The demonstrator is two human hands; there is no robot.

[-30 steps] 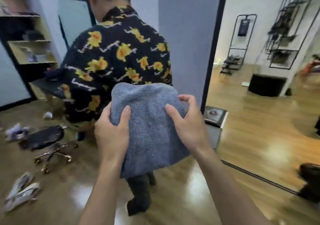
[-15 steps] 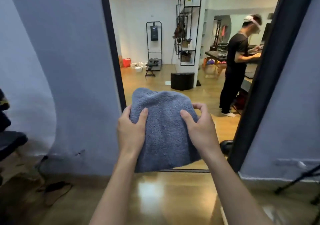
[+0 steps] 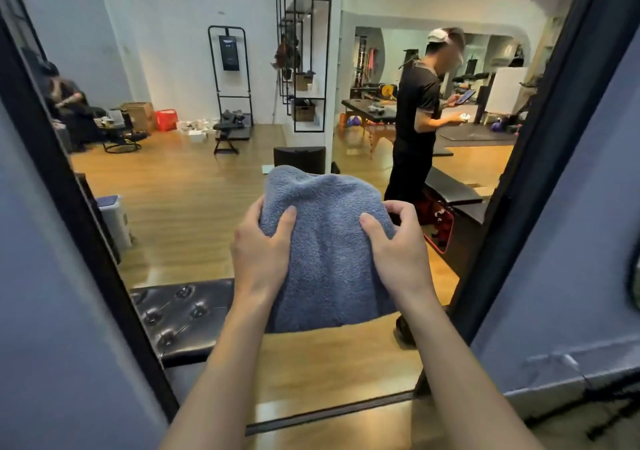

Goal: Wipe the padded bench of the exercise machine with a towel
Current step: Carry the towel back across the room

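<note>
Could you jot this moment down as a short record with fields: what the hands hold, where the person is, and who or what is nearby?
held item: blue-grey towel, bunched, held up in the air
left hand: grips the towel's left side
right hand: grips the towel's right side
place: black-framed doorway onto a wooden floor
nearby: black tufted padded seat low left, beyond the frame
others: standing person in black looking at a phone; seated person far left
wiping: not yet begun

Your towel (image 3: 325,252) hides most of your fingers (image 3: 401,211) and the tufted surface's (image 3: 183,314) right end; both forearms leave the bottom edge.
</note>
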